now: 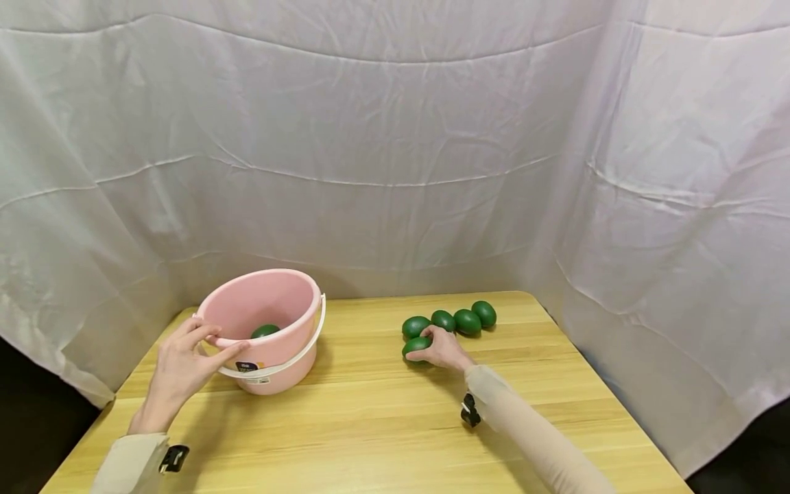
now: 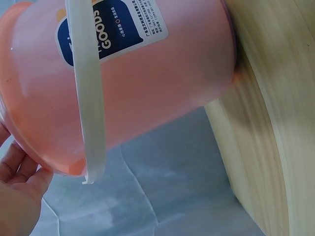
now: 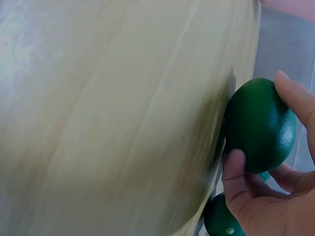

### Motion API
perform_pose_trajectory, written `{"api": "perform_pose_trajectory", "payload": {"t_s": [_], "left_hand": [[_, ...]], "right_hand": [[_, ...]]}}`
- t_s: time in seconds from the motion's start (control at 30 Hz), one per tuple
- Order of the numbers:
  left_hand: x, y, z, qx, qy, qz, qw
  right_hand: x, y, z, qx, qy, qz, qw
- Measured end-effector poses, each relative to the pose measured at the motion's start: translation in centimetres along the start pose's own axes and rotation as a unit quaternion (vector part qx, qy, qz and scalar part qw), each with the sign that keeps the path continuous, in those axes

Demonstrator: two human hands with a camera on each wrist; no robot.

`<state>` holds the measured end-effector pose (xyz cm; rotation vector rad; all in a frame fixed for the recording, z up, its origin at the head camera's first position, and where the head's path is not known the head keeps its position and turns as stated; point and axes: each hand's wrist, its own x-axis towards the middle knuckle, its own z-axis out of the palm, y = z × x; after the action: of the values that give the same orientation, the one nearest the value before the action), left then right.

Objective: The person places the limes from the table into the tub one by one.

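1. One smooth, glossy dark-green egg-shaped fruit (image 1: 416,345) lies right of centre, pinched by the right hand (image 1: 443,348).
2. The left hand (image 1: 182,363) grips the round pink plastic bucket (image 1: 271,312) at its near-left rim.
3. The pale grained wooden table (image 1: 382,418) stands before creased white cloth (image 1: 395,137).

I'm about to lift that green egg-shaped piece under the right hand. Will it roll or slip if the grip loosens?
Probably it rolls: the green egg is rounded all over and sits on the smooth wooden table. Its glossy surface may be slippery, so the right hand curling fingers and thumb around it seems wise. It looks rigid, though weight cannot be judged.
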<state>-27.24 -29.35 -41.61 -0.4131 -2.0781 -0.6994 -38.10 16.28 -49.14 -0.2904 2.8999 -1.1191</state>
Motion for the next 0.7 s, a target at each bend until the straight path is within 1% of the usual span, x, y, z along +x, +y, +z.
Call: {"api": "perform_pose_trajectory", "payload": {"t_s": [0.13, 0.3, 0.4, 0.5, 0.63, 0.7], "left_hand": [[0.04, -0.09, -0.03, 0.001, 0.002, 0.006, 1.0], [0.06, -0.19, -0.15, -0.005, 0.003, 0.003, 1.0], [0.04, -0.14, -0.17, -0.002, -0.001, -0.002, 1.0], [0.0, -0.1, -0.17, 0.002, -0.004, -0.015, 0.9999], [-0.08, -0.09, -0.18, 0.003, -0.009, -0.031, 0.9995], [-0.12, -0.09, -0.14, 0.003, -0.007, -0.027, 0.9996]], "right_hand": [[-0.07, -0.11, 0.11, 0.007, -0.003, 0.004, 1.0], [0.1, -0.19, 0.15, 0.027, 0.006, 0.002, 1.0], [0.16, -0.16, 0.01, 0.052, 0.004, 0.008, 0.999], [0.19, -0.08, -0.05, 0.082, -0.005, 0.016, 0.996], [0.28, -0.03, 0.09, 0.141, -0.006, 0.026, 0.99], [0.31, -0.05, 0.15, 0.164, 0.0, 0.03, 0.986]]}}
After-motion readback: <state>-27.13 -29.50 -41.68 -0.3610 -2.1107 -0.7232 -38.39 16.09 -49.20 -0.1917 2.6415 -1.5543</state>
